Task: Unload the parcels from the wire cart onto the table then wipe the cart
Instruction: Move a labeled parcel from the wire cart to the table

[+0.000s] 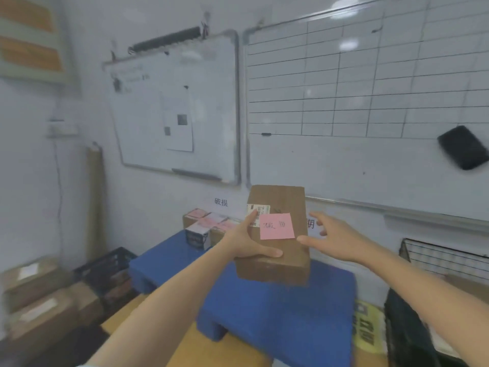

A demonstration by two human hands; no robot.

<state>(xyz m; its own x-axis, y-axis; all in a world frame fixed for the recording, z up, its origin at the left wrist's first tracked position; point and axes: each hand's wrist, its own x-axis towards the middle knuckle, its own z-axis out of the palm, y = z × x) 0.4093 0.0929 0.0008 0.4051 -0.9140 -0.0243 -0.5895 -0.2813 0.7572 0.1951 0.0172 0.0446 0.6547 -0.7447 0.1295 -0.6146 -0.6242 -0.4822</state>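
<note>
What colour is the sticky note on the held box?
The sticky note is pink with dark handwriting; head view.

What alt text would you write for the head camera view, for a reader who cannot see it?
A person's left hand grips a brown parcel bearing a pink note over a blue table, the open right hand beside it. Smaller parcels sit behind, below whiteboards.
</note>
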